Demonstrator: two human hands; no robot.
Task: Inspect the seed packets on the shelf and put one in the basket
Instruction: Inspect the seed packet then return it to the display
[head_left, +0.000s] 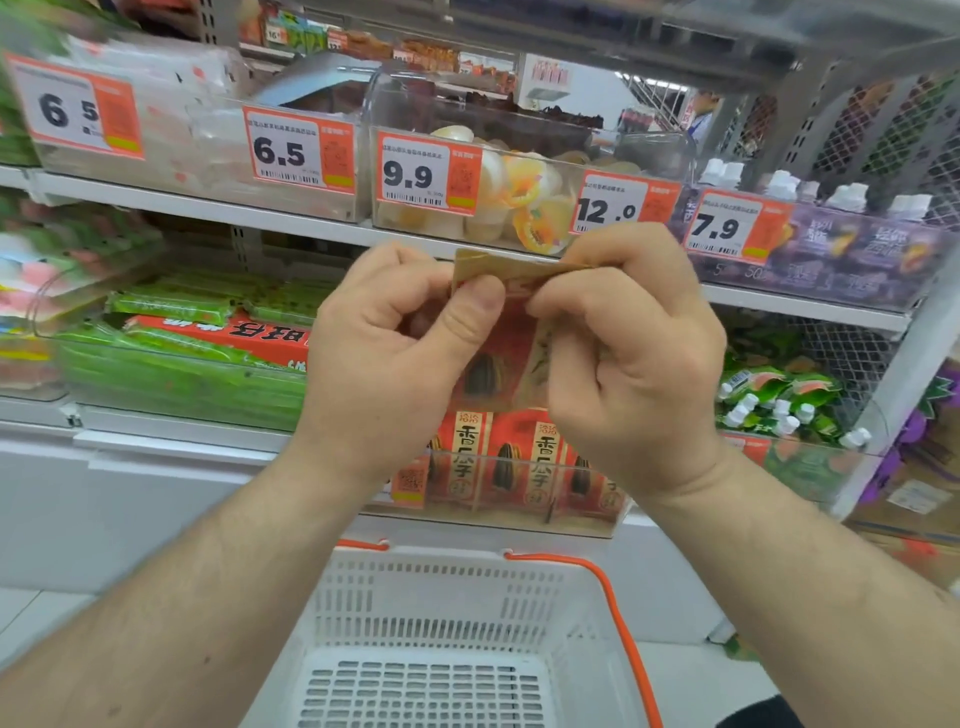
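A red and tan seed packet (501, 358) with a sunflower seed picture hangs upright between both my hands in front of the shelf. My left hand (384, 353) pinches its top left edge with thumb and fingers. My right hand (628, 358) grips its top right edge and side, fingers curled. More red seed packets (524, 467) stand in a clear bin on the lower shelf right behind. The white plastic basket (447, 618) with orange handles sits below my forearms, nothing visible inside it.
Green snack packs (182, 364) fill the bin at left. Clear bins of jelly cups (514, 192) and price tags line the upper shelf. Green pouches with white caps (779, 400) lie at right. A wire mesh panel (893, 124) stands upper right.
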